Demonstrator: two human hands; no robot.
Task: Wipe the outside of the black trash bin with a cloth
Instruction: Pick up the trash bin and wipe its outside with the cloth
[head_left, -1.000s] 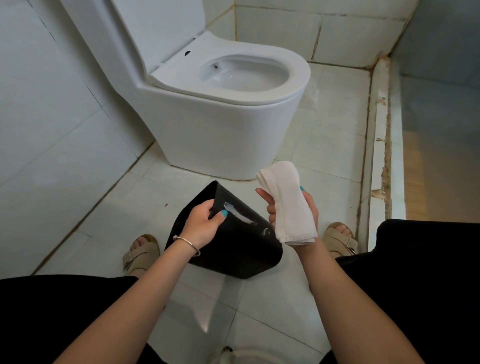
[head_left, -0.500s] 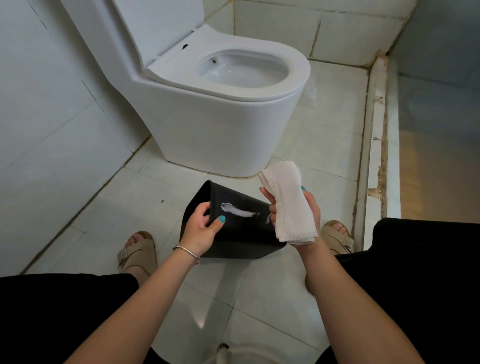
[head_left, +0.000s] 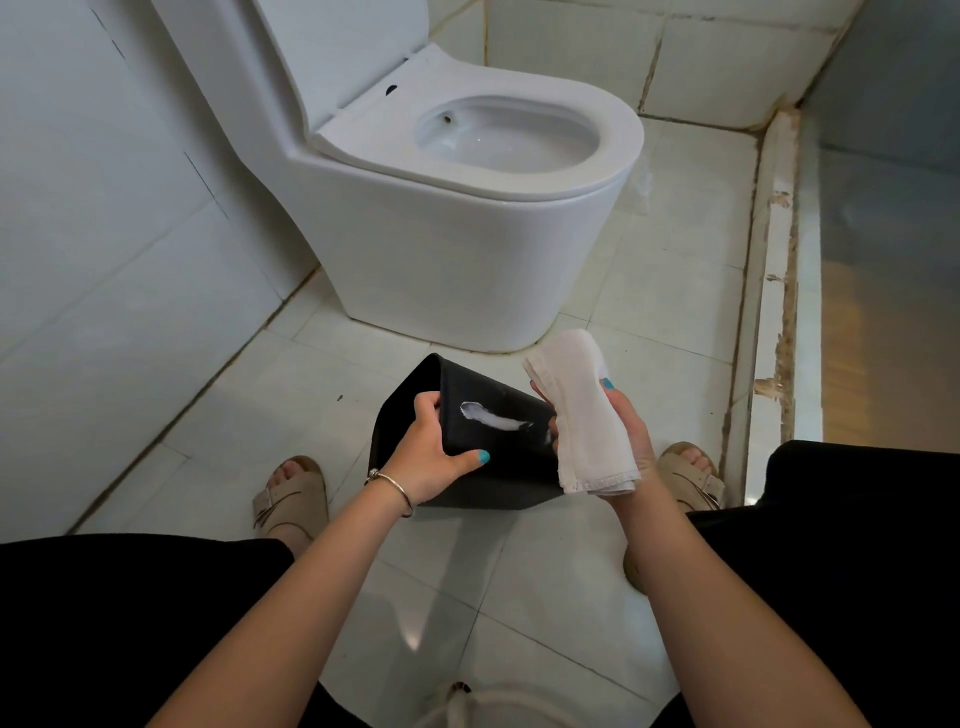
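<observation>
The black trash bin (head_left: 498, 457) is held off the floor between my knees, tipped on its side, with a white smear on the face turned up to me. My left hand (head_left: 434, 449) grips the bin at its left edge, thumb across the upper face and fingers behind the corner. A folded white cloth (head_left: 587, 410) hangs over my right hand (head_left: 623, 441), which holds it beside the bin's right edge. The cloth touches or nearly touches that edge; I cannot tell which.
A white toilet (head_left: 467, 208) with its lid up stands just beyond the bin. A tiled wall (head_left: 104, 260) runs along the left. A raised white threshold (head_left: 769, 312) borders the right. My sandalled feet (head_left: 291, 499) rest on the white tile floor.
The bin has been turned in my left hand, so that its smeared face lies flatter toward me. My right hand with the cloth has stayed beside it.
</observation>
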